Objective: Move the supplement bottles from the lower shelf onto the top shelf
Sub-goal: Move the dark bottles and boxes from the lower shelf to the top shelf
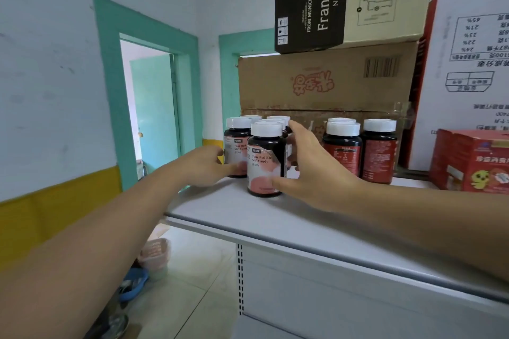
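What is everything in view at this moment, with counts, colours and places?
shelf: one, pale grey, across the middle
pink-label bottles: at least five, dark, white caps, shelf left
red-label bottles: three, dark, white caps, right of those
cartons: two, brown under black-and-beige, stacked behind
white box: one, far right
red box: one, before the white box
basket: one, pink, floor
left hand: grip on leftmost pink-label bottle
right hand: grip round front pink-label bottle

We see dark pink-labelled bottles (265, 159) with white caps and pink-and-white labels. Beside them stand dark red-labelled bottles (378, 157), also white-capped. The shelf (248, 215) is pale grey. Behind are a brown carton (325, 82) printed in red, a black-and-cream box (311, 0), a white box (468, 63) and a red box (473, 159) with a yellow cartoon figure. The door frame (110, 91) is teal, and the wall (55, 77) is white above a yellow band.
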### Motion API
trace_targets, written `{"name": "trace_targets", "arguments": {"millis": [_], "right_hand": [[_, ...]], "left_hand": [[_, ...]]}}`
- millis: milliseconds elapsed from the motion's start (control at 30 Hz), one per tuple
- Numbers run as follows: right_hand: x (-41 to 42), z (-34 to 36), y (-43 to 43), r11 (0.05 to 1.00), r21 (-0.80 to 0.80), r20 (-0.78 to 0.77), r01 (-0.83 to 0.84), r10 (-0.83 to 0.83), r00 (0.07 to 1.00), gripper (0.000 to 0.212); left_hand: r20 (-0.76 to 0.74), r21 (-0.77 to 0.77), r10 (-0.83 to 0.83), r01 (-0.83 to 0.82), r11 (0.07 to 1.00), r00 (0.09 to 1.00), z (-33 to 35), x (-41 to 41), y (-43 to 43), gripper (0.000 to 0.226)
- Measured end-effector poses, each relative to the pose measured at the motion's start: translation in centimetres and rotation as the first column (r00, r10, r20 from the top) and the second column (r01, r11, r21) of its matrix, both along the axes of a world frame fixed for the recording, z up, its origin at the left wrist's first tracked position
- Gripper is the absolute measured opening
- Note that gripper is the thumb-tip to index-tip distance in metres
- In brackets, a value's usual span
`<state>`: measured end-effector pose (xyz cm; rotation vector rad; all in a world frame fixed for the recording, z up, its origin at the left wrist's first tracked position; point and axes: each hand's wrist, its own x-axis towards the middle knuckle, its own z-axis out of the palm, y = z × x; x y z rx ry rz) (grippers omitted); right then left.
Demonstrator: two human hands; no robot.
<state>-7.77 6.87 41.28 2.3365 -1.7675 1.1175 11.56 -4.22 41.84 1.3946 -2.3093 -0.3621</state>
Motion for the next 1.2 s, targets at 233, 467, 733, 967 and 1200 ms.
{"name": "trace_targets", "arguments": {"millis": [233,467,733,967,1200], "right_hand": [[-0.9,0.4,4.8,0.945,0.267,-0.347,0.188,-0.088,0.934,0.057],[-2.6,0.8,11.7,0.888,0.298,-0.303,0.349,-0.259,0.917,0.038],[-7.4,-0.1,23.8,0.761,0.261,-0.225,0.594,-0.551,0.804,0.033],[-10.2,-2.8,34.6,0.620,0.184,-0.245,0.762,-0.722,0.647,0.040],[-10.7,-10.8,39.9,0.578,0.243,-0.138,0.779,-0.774,0.618,0.036]], "left_hand": [[0.186,-0.036,0.003,0.004,0.999,0.983,1.2,2.6,4.1,0.052],[0.231,-0.114,-0.107,0.136,0.984,0.967,1.9,2.2,11.0,0.046],[0.260,-0.140,-0.308,0.351,0.926,0.915,0.7,-1.6,17.4,0.048],[0.049,-0.199,-0.433,0.434,0.879,0.900,-2.5,-2.8,22.1,0.047],[-0.048,-0.285,-0.483,0.451,0.846,0.874,-12.5,-5.6,26.4,0.045]]}}
